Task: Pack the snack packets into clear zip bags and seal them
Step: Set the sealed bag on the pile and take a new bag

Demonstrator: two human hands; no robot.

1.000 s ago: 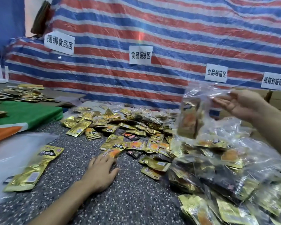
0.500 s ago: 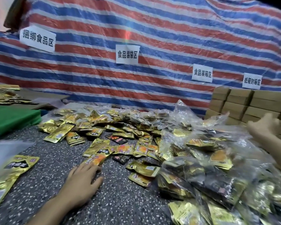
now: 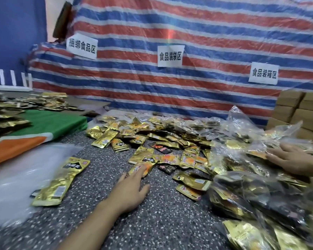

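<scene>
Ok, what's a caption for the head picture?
Left hand touches loose snack packets; right hand rests on packed zip bags.

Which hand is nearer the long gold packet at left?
Left. Left hand lies just right of the long gold packet; right hand rests on the bagged pile far right.

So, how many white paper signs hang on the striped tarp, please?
3 white paper signs: one left, one middle, one right; more may lie beyond the frame.
</scene>
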